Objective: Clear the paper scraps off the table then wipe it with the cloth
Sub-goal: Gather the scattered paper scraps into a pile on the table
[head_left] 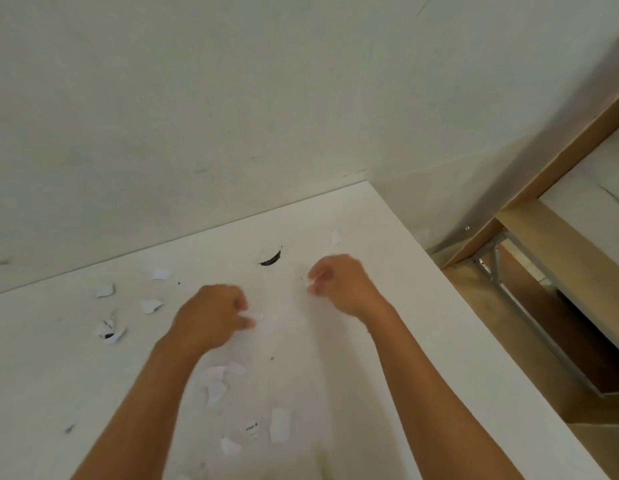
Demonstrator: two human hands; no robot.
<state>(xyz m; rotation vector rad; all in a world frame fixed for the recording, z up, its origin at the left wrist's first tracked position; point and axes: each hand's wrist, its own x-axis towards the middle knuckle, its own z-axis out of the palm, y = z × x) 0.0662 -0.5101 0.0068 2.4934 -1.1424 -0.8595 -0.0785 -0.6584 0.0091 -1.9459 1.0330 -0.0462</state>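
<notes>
Torn white paper scraps lie scattered over the white table (387, 341). Several sit at the left (109, 332), several between my forearms (216, 382), and one with a black curved print (270, 255) lies at the back. My left hand (211, 315) is curled over the table's middle, pinching a small white scrap (256, 315) at its fingertips. My right hand (339, 282) hovers further back and right, fingers closed on a tiny white scrap (310, 280). The picture is motion-blurred. No cloth is in view.
A white wall (232, 116) rises straight behind the table. The table's right edge runs diagonally; beyond it are a wooden frame (543, 237) and a metal leg structure (509, 282) lower down.
</notes>
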